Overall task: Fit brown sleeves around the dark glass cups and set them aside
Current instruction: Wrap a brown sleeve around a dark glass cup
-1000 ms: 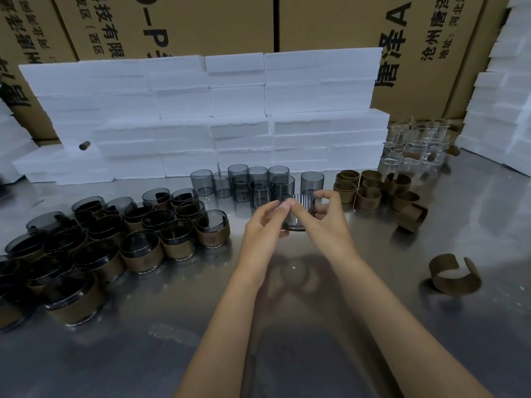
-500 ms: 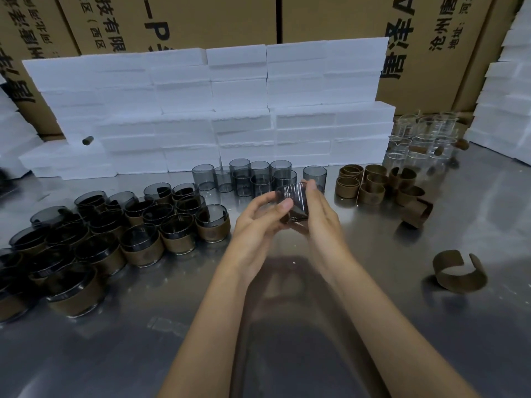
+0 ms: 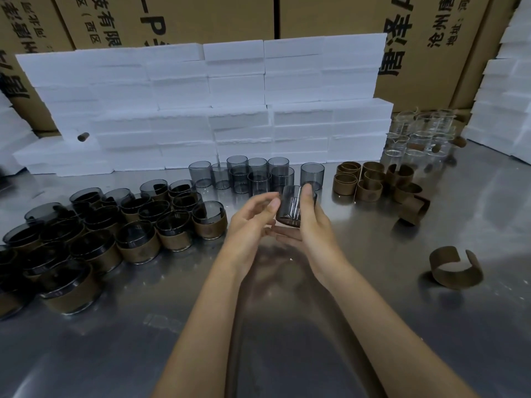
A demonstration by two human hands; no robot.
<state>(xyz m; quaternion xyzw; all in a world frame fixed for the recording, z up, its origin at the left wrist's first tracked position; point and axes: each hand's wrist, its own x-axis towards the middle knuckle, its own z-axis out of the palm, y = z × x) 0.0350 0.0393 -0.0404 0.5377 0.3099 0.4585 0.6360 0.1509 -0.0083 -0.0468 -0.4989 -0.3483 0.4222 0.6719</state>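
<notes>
My right hand (image 3: 311,225) grips a bare dark glass cup (image 3: 290,206) above the middle of the steel table, thumb along its right side. My left hand (image 3: 253,222) is beside it on the left, fingers apart, fingertips close to the cup's wall. Behind the hands stand several bare dark cups (image 3: 253,175). Several cups with brown sleeves (image 3: 143,225) crowd the left side. Loose brown sleeves (image 3: 370,182) are grouped at the back right, and a single open sleeve (image 3: 455,271) lies alone at the right.
A wall of white foam blocks (image 3: 207,110) runs along the back, with cardboard boxes (image 3: 201,18) behind it. Clear glass cups (image 3: 422,136) stand at the far right back. More foam (image 3: 505,81) is stacked on the right edge. The steel table (image 3: 287,340) is bare near me.
The hands have lifted the cup and drawn it a little nearer. The cup has been turned in the fingers, and the left hand's fingers have loosened off it.
</notes>
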